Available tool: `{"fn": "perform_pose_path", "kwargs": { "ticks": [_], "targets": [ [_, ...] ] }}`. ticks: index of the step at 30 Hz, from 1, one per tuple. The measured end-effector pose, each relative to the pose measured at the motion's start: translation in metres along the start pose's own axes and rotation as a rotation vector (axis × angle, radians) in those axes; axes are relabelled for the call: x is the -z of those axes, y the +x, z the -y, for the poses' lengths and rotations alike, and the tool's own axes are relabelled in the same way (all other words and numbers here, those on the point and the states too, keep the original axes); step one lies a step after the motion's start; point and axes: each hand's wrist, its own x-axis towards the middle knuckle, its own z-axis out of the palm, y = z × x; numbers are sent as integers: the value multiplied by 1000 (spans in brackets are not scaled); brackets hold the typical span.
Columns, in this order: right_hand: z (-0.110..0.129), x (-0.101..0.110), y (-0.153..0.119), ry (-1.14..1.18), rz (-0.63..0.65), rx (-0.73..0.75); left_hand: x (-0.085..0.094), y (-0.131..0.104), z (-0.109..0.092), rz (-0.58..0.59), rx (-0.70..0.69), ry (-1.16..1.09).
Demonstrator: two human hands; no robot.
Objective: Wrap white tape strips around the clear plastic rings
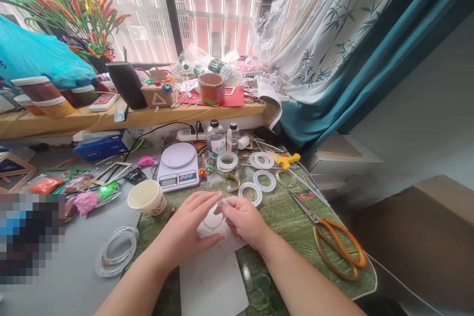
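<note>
My left hand [190, 227] is open, its fingers stretched out and the thumb apart, curving around the left side of a clear ring [214, 229]. My right hand [242, 219] is closed, thumb and forefinger pinched at the ring's upper right. What sits in that pinch is too small and pale to make out. Beneath both hands lies a white sheet of paper [211, 281] on the green table mat. Just beyond the fingers are a white ring mould [250, 194] and a bluish-white ring mould [264, 181].
Large orange-handled scissors [326, 237] lie at the right, below a yellow glue gun [286, 160]. A kitchen scale [178, 167], paper cups [147, 197] and two bottles [217, 140] stand behind my hands. Clear rings [117, 252] rest at left, beside bags of coloured clay.
</note>
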Motion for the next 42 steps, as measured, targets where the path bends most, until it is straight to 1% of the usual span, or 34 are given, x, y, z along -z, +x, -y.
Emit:
{"fn": "perform_pose_path", "kwargs": {
  "ticks": [3,6,8,11,14,17,21,24,27,29,30,31,33,36,38,40,42],
  "targets": [
    [-2,0,-1,-2,4,14,0,-1,1,10,-30,43],
    [-2,-1,-1,69,20,35,-1,-2,1,-21,14,-1],
    [-1,-2,0,226,3,62,-2,-3,2,-78,92,-73],
    [2,-3,4,463,-104,96,-5,-3,7,-180,246,-231],
    [4,-2,9,538,-191,126,-10,-5,14,-198,358,-406],
    [-1,0,11,485,-237,148,-15,-7,16,-147,387,-514],
    [-7,3,12,424,-343,155,-16,-7,5,-65,339,-511],
    [-7,2,13,491,-398,167,-12,-5,-1,68,322,-616],
    [-5,-1,14,559,-426,197,-10,-6,-1,207,337,-680],
    [-5,-2,14,598,-424,219,-9,-6,1,242,362,-675],
    [-5,-2,14,617,-417,227,-10,-6,2,241,372,-675],
    [-6,-2,15,633,-409,236,-10,-6,3,224,383,-684],
    [-6,-1,15,624,-401,250,-9,-4,4,152,414,-732],
    [-7,1,15,504,-433,260,-7,-2,6,-13,482,-859],
    [-6,1,14,439,-423,249,-4,-1,7,-107,520,-947],
    [-5,0,12,437,-370,242,-1,-1,8,-162,539,-1002],
    [-3,-3,9,450,-319,250,-1,-1,7,-169,545,-1018]
  ]
}}
